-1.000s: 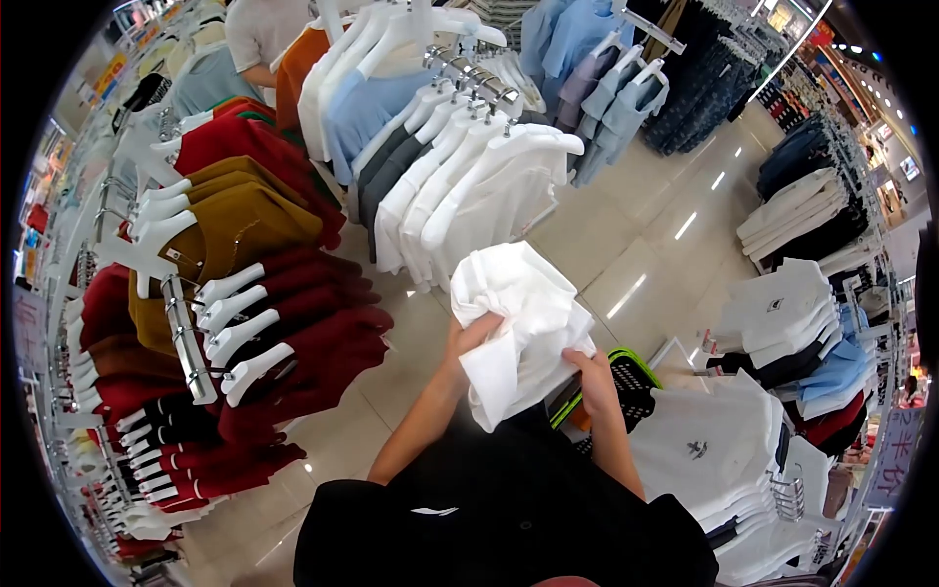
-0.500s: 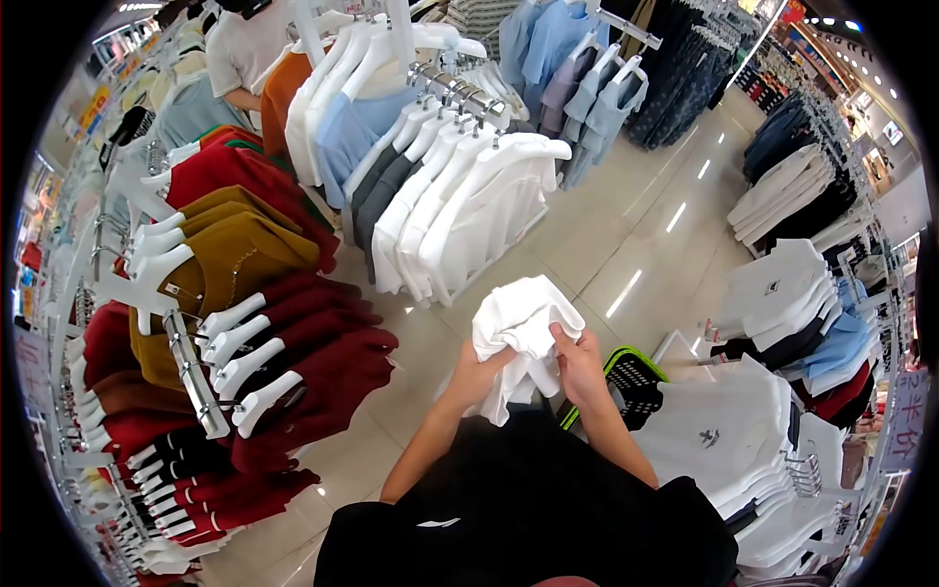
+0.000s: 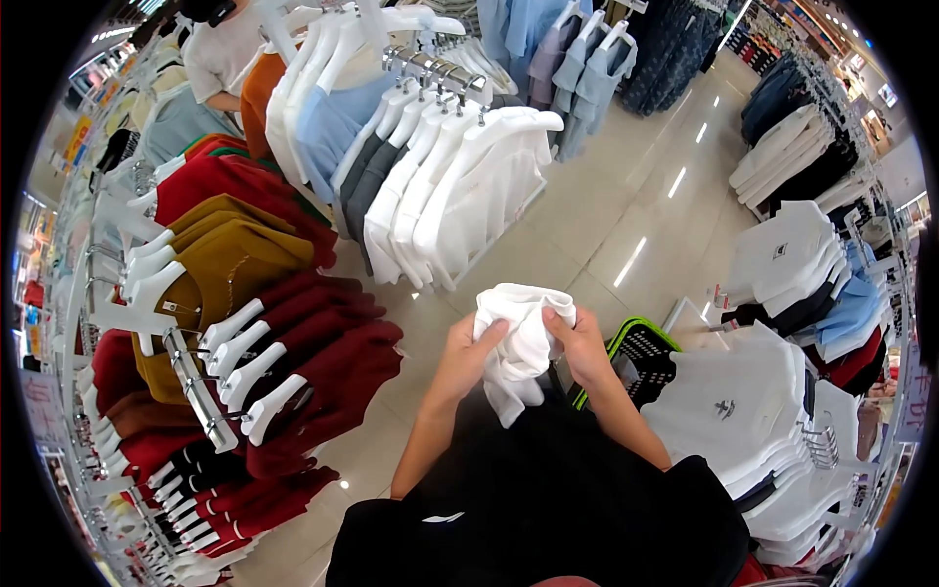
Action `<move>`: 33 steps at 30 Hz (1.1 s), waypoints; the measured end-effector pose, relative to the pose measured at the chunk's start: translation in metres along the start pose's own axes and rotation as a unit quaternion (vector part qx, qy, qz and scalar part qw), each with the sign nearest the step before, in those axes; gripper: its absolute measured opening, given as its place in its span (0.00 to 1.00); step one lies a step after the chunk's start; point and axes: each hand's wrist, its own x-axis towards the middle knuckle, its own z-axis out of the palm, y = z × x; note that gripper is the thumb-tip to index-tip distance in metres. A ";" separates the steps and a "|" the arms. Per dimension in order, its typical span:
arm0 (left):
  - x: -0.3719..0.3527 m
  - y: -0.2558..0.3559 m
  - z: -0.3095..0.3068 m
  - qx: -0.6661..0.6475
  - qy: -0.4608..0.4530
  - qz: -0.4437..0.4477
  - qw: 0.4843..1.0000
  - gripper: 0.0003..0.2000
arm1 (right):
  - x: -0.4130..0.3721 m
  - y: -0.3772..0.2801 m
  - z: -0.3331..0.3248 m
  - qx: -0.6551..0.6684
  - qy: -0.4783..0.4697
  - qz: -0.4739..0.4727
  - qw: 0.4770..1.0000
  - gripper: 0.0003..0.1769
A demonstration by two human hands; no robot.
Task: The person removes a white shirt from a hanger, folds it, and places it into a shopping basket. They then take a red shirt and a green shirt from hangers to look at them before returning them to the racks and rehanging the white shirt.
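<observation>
A bunched white garment (image 3: 523, 338) is held up in front of my chest, its folds gathered between both hands. My left hand (image 3: 474, 347) grips its left side, thumb on top of the cloth. On the opposite side my right hand (image 3: 579, 342) pinches the fabric near the upper edge, thumb also on top. One end of the cloth hangs down below, over my black top. The kind of garment cannot be made out, as it is crumpled. Fingers beneath the cloth are hidden.
A black basket with a green rim (image 3: 646, 367) stands right of my arm. White shirts (image 3: 469, 205) hang ahead; dark red tops (image 3: 333, 362) and mustard tops (image 3: 230, 254) hang at left. White printed shirts (image 3: 729, 411) are at right. Another person (image 3: 220, 59) stands at upper left.
The white garment has become more compact between my hands. My left hand has moved up along its side, with the thumb now showing on top. The view has shifted slightly.
</observation>
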 end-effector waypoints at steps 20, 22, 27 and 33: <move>0.002 -0.024 0.019 0.120 0.076 0.064 0.988 0.12 | -0.033 0.029 -0.013 0.282 -0.097 0.197 0.934 0.39; 0.000 -0.023 0.018 0.144 0.083 0.078 0.983 0.11 | -0.036 0.027 0.000 0.199 -0.084 0.156 0.964 0.36; -0.001 -0.019 -0.002 0.178 0.099 0.115 0.972 0.11 | -0.019 0.031 -0.006 0.090 -0.025 0.128 0.987 0.09; -0.014 0.013 -0.046 0.185 0.142 0.092 0.968 0.11 | -0.009 0.005 -0.039 -0.043 0.073 -0.036 0.996 0.11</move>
